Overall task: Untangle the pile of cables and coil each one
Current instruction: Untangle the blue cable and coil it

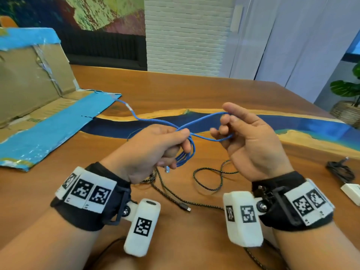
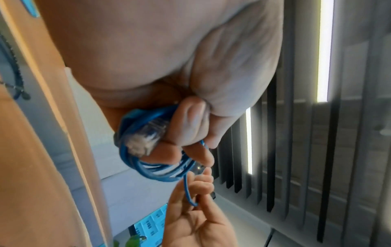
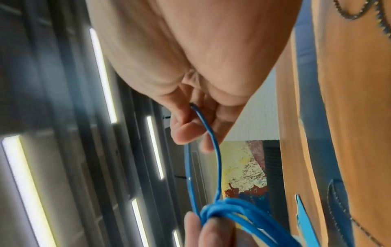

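Observation:
A thin blue network cable (image 1: 155,121) is held above the table by both hands. My left hand (image 1: 180,142) grips several wound turns of it as a small coil (image 1: 187,156); the left wrist view shows the coil (image 2: 148,168) and its clear plug (image 2: 146,138) under the curled fingers. My right hand (image 1: 226,126) holds one wide loop of the same cable, hooked round its curled fingers (image 3: 186,132) with the index finger straight. The cable's free length trails left to a white-tagged end (image 1: 129,108) by the cardboard. A black braided cable (image 1: 206,181) lies loose on the table beneath the hands.
An opened cardboard box with blue tape (image 1: 44,121) lies at the left. A coiled black cable (image 1: 341,170) and a white adapter (image 1: 352,191) sit at the right edge. The braided cable's plug (image 1: 185,207) rests near me on the wooden table (image 1: 194,88).

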Demonstrator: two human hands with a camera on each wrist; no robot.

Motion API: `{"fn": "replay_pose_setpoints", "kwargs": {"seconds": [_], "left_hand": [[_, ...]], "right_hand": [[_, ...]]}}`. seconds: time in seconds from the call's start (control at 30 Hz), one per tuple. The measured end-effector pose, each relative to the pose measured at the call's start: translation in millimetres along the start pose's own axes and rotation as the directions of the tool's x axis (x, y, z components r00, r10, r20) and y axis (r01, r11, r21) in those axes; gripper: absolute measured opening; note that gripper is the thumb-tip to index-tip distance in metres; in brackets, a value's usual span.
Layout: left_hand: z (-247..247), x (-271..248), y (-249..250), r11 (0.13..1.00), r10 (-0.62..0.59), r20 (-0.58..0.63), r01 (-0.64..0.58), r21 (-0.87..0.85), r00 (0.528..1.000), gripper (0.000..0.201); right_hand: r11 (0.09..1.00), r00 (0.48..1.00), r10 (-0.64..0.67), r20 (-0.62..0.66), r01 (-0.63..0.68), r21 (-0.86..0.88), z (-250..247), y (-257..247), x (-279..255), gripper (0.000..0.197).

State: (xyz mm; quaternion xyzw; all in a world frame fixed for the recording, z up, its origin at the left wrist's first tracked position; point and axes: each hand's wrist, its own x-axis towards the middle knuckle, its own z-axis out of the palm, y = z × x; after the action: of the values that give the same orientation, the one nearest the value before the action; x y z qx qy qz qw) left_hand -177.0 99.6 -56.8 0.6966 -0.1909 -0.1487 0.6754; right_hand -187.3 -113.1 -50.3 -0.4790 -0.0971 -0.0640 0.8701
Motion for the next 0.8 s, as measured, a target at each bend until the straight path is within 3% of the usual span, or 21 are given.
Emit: {"fn": "replay_pose_setpoints", "kwargs": {"seconds": [0.1, 0.23, 0.4, 0.5, 0.57, 0.63, 0.73, 0.8], "left_hand": [[1.4, -2.6, 6.2, 0.989, -0.017, 0.019, 0.019, -0.146, 1.000, 0.041], [-2.8, -5.2, 12.6, 0.925, -0.030, 0.090, 0.061, -0.374, 0.996, 0.048], [-6.7, -2.1, 13.2, 0.790, 0.076, 0.044, -0.033, -0.612, 0.996, 0.040], [-6.4, 0.5, 11.1, 0.695, 0.141, -0.028, -0.120, -0.709, 0.990, 0.042], [-3.0, 3.4, 8.1, 0.691, 0.148, -0.112, -0.184, -0.699, 0.983, 0.043], [1.3, 6.6, 4.8, 0.749, 0.143, -0.224, -0.254, -0.612, 0.964, 0.040], [5.1, 10.0, 0.0, 0.894, 0.145, -0.355, -0.276, -0.354, 0.924, 0.030], [6.0, 11.0, -4.3, 0.970, 0.146, -0.385, -0.209, -0.126, 0.911, 0.026]], "right_hand": [[0.999, 0.997, 0.028, -0.067, -0.025, 0.045, -3.4, -2.2, 1.5, 0.031], [0.971, 0.996, -0.023, -0.087, 0.001, -0.240, -6.2, 0.7, 1.6, 0.030], [0.765, 0.979, -0.195, -0.049, 0.121, -0.632, -9.1, 3.8, 1.6, 0.020], [0.686, 0.998, -0.043, 0.047, 0.064, -0.725, -2.0, 8.2, -4.4, 0.017], [0.590, 0.989, 0.083, 0.120, 0.048, -0.806, 4.4, 13.2, -9.9, 0.018], [0.495, 0.953, 0.226, 0.201, 0.065, -0.866, 12.1, 18.3, -15.7, 0.018], [0.372, 0.884, 0.379, 0.275, 0.127, -0.920, 21.3, 25.3, -24.3, 0.031], [0.373, 0.867, 0.413, 0.278, 0.118, -0.920, 24.2, 26.4, -26.9, 0.032]]}}
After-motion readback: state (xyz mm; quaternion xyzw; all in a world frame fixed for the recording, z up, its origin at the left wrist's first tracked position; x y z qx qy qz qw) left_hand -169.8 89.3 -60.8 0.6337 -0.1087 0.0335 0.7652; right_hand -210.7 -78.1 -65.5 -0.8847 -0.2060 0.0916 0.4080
